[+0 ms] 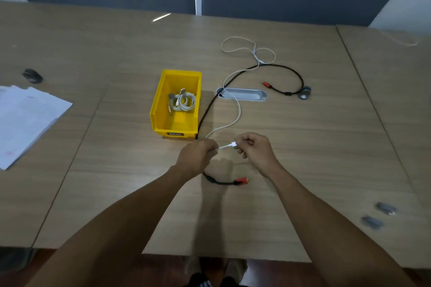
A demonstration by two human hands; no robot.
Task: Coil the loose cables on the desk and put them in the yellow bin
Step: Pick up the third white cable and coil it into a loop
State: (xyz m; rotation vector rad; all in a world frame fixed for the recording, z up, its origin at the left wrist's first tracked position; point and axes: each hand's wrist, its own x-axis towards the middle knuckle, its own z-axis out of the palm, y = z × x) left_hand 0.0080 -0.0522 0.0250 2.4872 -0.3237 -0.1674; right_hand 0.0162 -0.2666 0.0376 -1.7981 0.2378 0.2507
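Observation:
A yellow bin (161,109) stands on the desk's middle with a coiled white cable (183,102) inside. A loose white cable (238,109) runs from loops at the back down to my hands. My left hand (198,154) and my right hand (255,147) both pinch its near end, close together, just in front of the bin's right corner. A black cable (289,72) with red plugs curves from the back right, past the bin, to a red plug (242,180) below my hands.
A metal cable grommet (245,94) is set in the desk right of the bin. Papers (25,119) lie at the left, a dark mouse-like object (32,75) behind them. A grey round object (305,93) and two grey clips (377,214) sit at the right.

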